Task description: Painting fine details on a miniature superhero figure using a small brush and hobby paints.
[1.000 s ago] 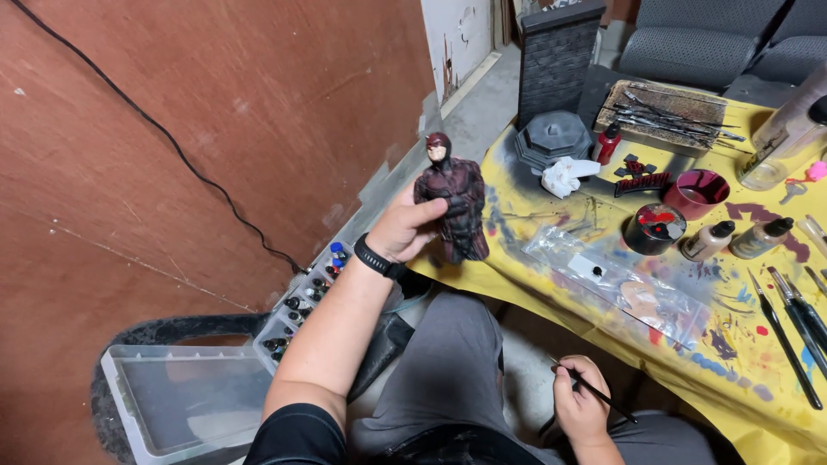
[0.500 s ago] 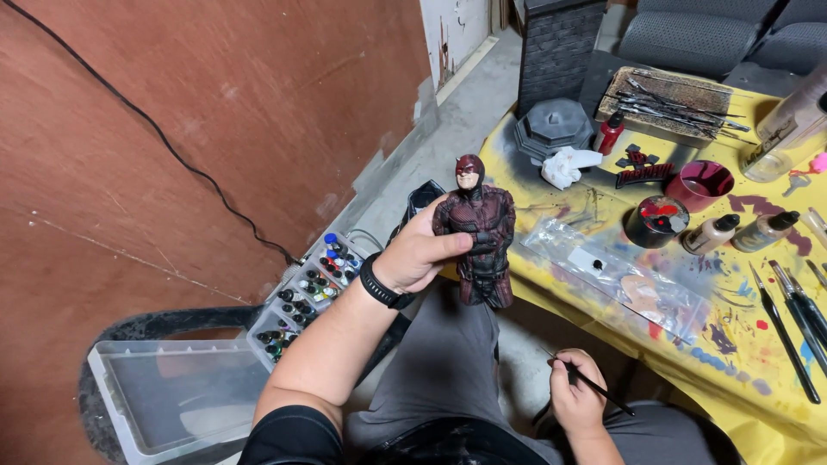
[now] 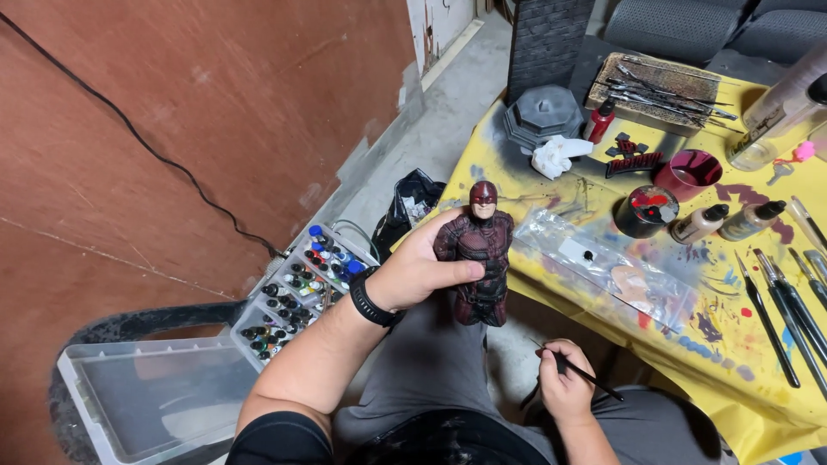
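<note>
Left hand [image 3: 416,271] wraps the dark red masked figurine [image 3: 481,255] at the torso, thumb across its front, upright over the lap. Looks rigid, light, paint easily marred; torso is the safest hold. Right hand [image 3: 564,387] pinches a thin paintbrush [image 3: 579,372] below it.

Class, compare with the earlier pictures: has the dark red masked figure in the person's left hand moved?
Yes. The dark red masked figure has turned to face the camera and dropped lower against the yellow paint-stained table, held by the left hand.
</note>
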